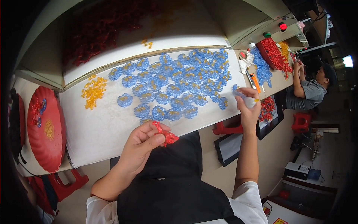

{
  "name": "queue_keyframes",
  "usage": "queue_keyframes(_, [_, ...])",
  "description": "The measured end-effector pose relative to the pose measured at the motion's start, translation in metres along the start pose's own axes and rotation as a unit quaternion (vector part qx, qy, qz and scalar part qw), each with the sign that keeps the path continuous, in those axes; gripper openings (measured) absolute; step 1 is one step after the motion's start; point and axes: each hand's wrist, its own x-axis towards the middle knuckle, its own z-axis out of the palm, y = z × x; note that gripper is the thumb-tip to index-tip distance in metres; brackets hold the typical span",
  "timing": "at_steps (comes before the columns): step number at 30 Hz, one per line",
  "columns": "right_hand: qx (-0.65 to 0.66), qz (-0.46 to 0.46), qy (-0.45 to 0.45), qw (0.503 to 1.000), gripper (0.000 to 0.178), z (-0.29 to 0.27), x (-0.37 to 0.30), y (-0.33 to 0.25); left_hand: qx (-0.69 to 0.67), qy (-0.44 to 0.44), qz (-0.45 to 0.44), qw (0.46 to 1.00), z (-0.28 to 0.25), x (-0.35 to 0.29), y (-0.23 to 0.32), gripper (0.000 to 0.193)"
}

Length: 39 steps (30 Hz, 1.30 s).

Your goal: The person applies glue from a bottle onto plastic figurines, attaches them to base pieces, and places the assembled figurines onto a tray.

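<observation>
My left hand (140,143) is closed in a pinch around a small red plastic figure (169,138), held just off the front edge of the white work surface. Over the right end of that surface, my right hand (249,112) curls around a small white bottle (250,102) with a yellow spot at its end. A translucent blue piece (237,89) shows by the right fingertips; whether they touch it I cannot tell. Many translucent blue flower-shaped pieces (163,98) with yellow parts on them spread across the surface. A loose pile of yellow pieces (94,91) lies at the left.
A red scalloped tray (46,142) stands at far left. Red pieces (108,30) fill the shadowed shelf behind. Beyond my right hand are loose blue pieces (262,67), a red bin (271,52) and an orange tool (255,83). Another person (311,89) works further right.
</observation>
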Motion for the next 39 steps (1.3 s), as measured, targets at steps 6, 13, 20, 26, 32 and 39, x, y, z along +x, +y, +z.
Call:
queue_keyframes(6, [0.190, -0.061, -0.141, 0.970, 0.025, 0.027, -0.061, -0.046, -0.067, -0.030, -0.022, 0.997, 0.005, -0.001, 0.003, 0.015])
queue_keyframes(13, [0.119, -0.190, -0.257, 0.940, 0.019, 0.051, -0.080, -0.069, -0.028, -0.067, -0.039, 0.997, 0.001, -0.009, 0.002, 0.017])
queue_keyframes(20, [0.126, -0.237, -0.264, 0.927, 0.015, 0.055, -0.079, -0.072, -0.024, -0.096, -0.043, 0.994, 0.003, -0.012, 0.004, 0.013])
queue_keyframes(26, [0.102, -0.263, -0.274, 0.920, 0.014, 0.057, -0.078, -0.071, -0.008, -0.097, -0.052, 0.994, 0.002, -0.011, 0.003, 0.017])
queue_keyframes(32, [0.071, -0.272, -0.269, 0.921, 0.016, 0.055, -0.077, -0.073, 0.033, -0.094, -0.054, 0.994, 0.004, -0.010, 0.005, 0.016])
queue_keyframes(39, [0.037, -0.265, -0.313, 0.911, 0.022, 0.050, -0.073, -0.077, 0.015, -0.086, -0.075, 0.993, 0.005, -0.008, 0.004, 0.013])
